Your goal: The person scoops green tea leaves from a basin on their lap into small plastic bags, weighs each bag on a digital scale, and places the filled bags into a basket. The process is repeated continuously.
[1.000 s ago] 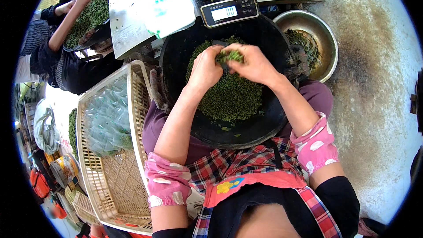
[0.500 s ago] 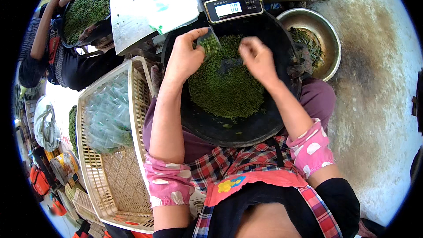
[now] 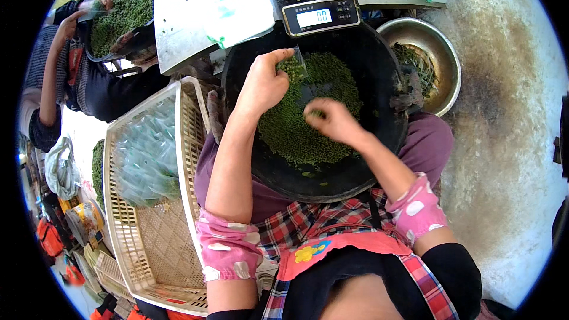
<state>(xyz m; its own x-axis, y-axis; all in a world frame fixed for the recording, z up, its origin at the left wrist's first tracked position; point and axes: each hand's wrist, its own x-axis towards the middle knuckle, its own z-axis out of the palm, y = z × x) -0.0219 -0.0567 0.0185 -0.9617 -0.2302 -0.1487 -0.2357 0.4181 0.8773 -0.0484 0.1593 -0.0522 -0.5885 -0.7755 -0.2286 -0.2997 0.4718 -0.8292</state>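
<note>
1. Green peas (image 3: 299,124) fill the black pan (image 3: 379,65) on our lap, in the centre of the frame.
2. Our left hand (image 3: 264,86) pinches a small clear bag (image 3: 299,59) at the pan's upper edge.
3. Our right hand (image 3: 332,120) is closed on a pinch of peas, resting on the heap.
4. A cream basket (image 3: 151,261) with filled bags sits at lower left; a scale (image 3: 320,15) stands above the pan; a steel bowl (image 3: 447,62) lies at upper right.

head-worn fisheye, looking steeply down, close over lap; single view
</note>
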